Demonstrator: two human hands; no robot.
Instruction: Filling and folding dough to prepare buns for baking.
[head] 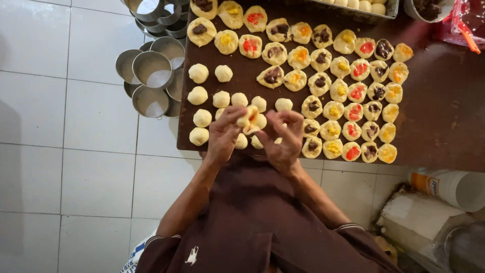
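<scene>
Piece in hand: a small round of pale dough (pixel 248 117) with a dab of red filling is being held over the near edge of the dark brown worktop (pixel 434 116), just above the plain balls.
Left hand (pixel 224 135): its grip is pinching the dough piece from the left, fingertips curled round the rim.
Right hand (pixel 281 139): its fingers are bending in toward the same piece from the right; I cannot tell whether they are gripping it or only touching its edge.
How it is likely handling: I am judging it light, soft and a little sticky, easily dented; the filling looks wet and ready to smear.
Where to hold: the bare rim, with fingertips spread round it, looks the safest place, keeping off the red centre.
Plain dough balls (pixel 198 73): I am counting about a dozen showing at the left, some partly hidden behind the hands.
Filled pieces (pixel 333 110): roughly forty-five, lying in slanting rows with brown, yellow, orange and red centres.
Metal cups (pixel 151 70): two stacked clusters are sitting on the white tiled floor (pixel 76 167) beside the worktop; the exact count is unclear.
</scene>
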